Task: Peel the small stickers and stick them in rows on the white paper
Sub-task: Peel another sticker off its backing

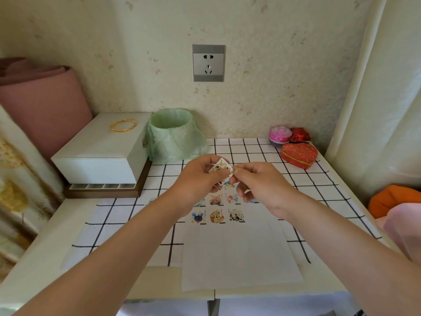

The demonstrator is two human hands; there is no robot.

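A white paper (239,252) lies on the checked tablecloth in front of me. Several small cartoon stickers (217,216) sit in rows on its far part; my hands hide some of them. My left hand (200,176) holds a small sticker piece (221,166) on its backing above the paper. My right hand (257,183) pinches that piece's right corner between thumb and forefinger. Both hands hover over the paper's top edge.
A small bin lined with a green bag (173,133) stands behind my hands. A white box (102,151) with a gold bangle is at the left. A red heart-shaped box (298,156) and a pink jar (279,135) sit at the far right.
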